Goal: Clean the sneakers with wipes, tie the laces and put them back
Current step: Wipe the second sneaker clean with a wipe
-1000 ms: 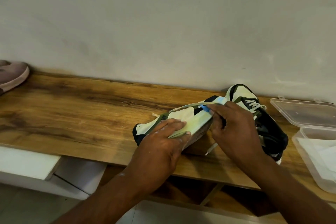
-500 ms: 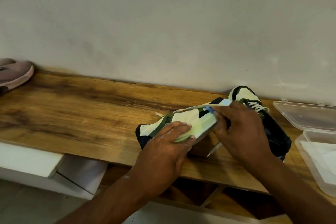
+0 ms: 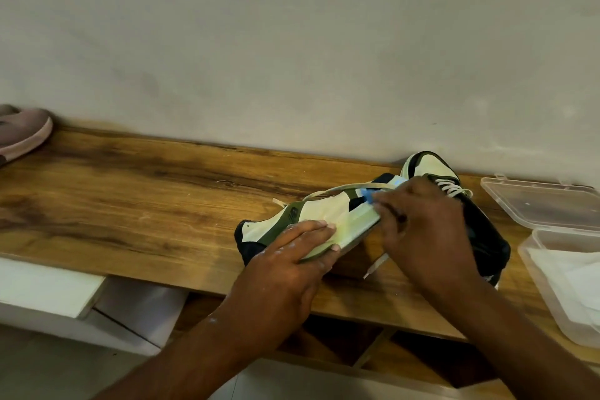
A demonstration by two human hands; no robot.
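Note:
A cream, green and black sneaker (image 3: pixel 321 214) lies tipped on its side on the wooden shelf (image 3: pixel 146 198). My left hand (image 3: pixel 292 263) grips its sole edge near the heel. My right hand (image 3: pixel 422 230) pinches a small blue and white wipe (image 3: pixel 368 195) against the sneaker's toe end. A loose lace (image 3: pixel 375 266) hangs below the shoe. The second sneaker (image 3: pixel 435 172) stands behind my right hand, laced, mostly hidden.
A clear plastic box (image 3: pixel 565 289) of white wipes stands open at the right, its lid (image 3: pixel 545 204) folded back. A pink shoe (image 3: pixel 22 133) sits at the far left of the shelf. A grey wall runs right behind the shelf.
My right hand with the wipe has shifted slightly along the sneaker's toe end. My left hand keeps its grip on the sole.

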